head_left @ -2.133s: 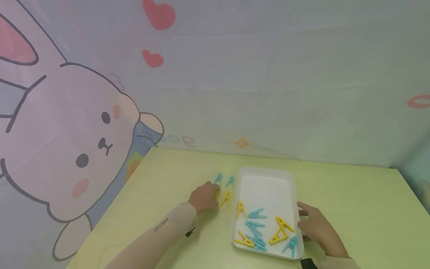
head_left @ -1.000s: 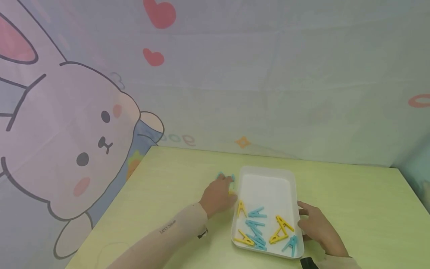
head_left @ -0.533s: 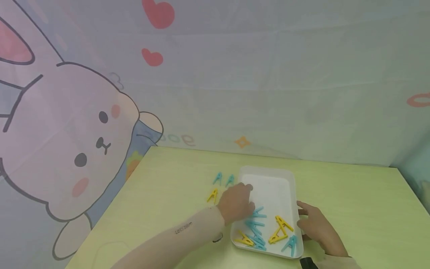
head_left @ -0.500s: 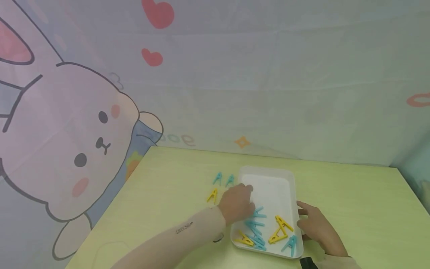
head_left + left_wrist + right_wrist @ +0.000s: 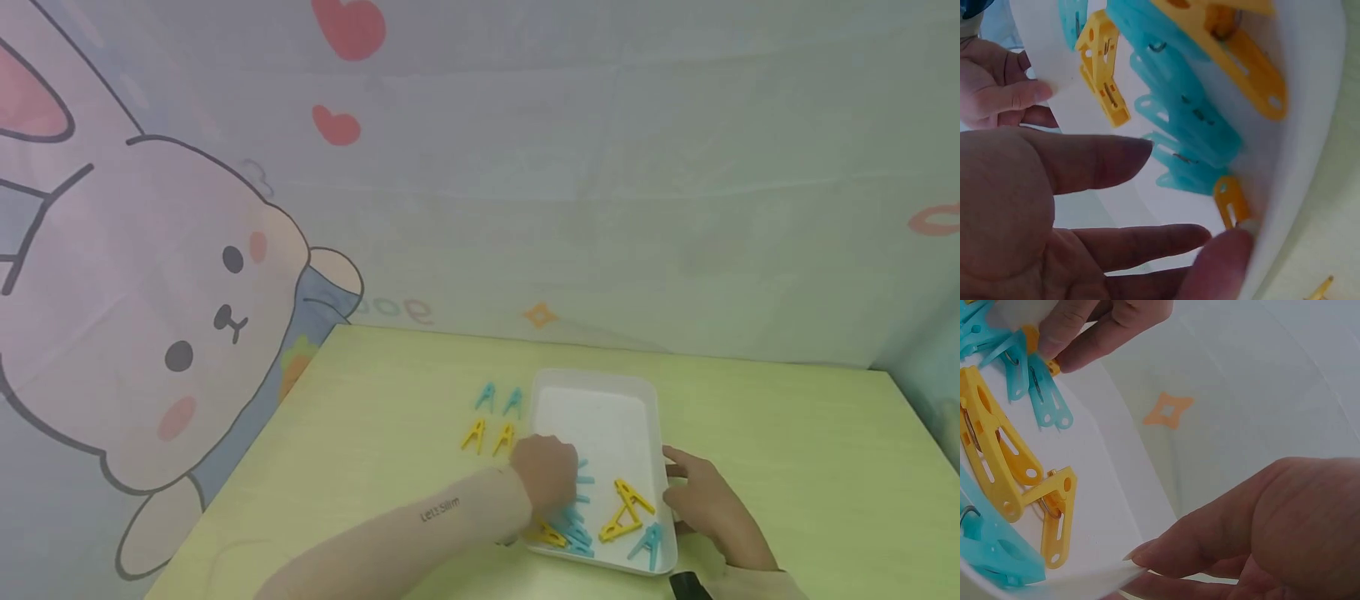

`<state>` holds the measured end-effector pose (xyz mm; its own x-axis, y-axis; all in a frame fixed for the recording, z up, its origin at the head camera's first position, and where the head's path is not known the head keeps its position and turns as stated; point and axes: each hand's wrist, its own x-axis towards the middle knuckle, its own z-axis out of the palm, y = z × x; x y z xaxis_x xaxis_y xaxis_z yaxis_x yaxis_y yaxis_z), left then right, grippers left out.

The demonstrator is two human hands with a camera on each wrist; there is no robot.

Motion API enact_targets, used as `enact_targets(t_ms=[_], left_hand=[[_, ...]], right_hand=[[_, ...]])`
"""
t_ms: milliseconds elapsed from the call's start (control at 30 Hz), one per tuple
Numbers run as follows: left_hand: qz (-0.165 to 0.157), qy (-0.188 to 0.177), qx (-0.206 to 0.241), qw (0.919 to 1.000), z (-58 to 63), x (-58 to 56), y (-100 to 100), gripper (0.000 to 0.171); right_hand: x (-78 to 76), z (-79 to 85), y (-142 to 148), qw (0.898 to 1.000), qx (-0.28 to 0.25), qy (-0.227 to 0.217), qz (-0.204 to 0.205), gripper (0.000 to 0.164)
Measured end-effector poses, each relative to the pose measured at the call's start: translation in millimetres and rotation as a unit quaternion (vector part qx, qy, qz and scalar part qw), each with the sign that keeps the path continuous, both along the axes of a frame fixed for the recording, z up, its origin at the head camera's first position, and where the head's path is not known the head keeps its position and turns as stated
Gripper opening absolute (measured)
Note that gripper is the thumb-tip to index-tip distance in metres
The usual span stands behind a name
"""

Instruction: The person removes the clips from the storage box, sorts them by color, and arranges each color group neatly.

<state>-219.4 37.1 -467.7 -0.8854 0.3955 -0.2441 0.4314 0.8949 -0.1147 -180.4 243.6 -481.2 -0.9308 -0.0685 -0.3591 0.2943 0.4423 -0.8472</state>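
Note:
My left hand (image 5: 546, 475) reaches down into the left side of a white tray (image 5: 600, 417). In the left wrist view its thumb and fingers are spread apart, and one fingertip is right at a yellow clothespin (image 5: 1230, 197) by the tray wall. The hand hides that clothespin in the head view. Blue clothespins (image 5: 1175, 106) lie in a pile beside it. My right hand (image 5: 705, 504) holds the tray's right rim, thumb on top and fingers below, as the right wrist view shows. Two yellow clothespins (image 5: 628, 510) and a blue one (image 5: 649, 543) lie near that side.
Left of the tray, two blue clothespins (image 5: 487, 397) stand in a row above two yellow clothespins (image 5: 474, 436) on the light green table (image 5: 390, 392). A printed cloth backdrop (image 5: 600, 208) rises behind the table's far edge.
My left hand has moved from the yellow clothespins on the table rightward over the rim and down into the tray. Both yellow table clothespins are uncovered now. My right hand has stayed at the rim.

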Motion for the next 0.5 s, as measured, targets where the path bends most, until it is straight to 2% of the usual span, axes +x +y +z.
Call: enact_targets(t_ms=[133,333,500], left_hand=[[-0.030,0.027,-0.015,0.9990,1.1,2.7,0,0.014],[-0.027,0.056,0.021,0.9978,3.4,1.2,-3,0.016],[-0.039,0.063,0.038,0.9965,-2.2,-3.9,-7,0.029]], right_hand=[[-1.8,4.5,-1,1.000,0.001,0.000,0.002,0.068],[-3.5,11.2,-2,1.000,0.010,-0.004,0.003,0.067],[-4.6,14.8,-3,1.000,0.011,-0.008,0.004,0.066]])
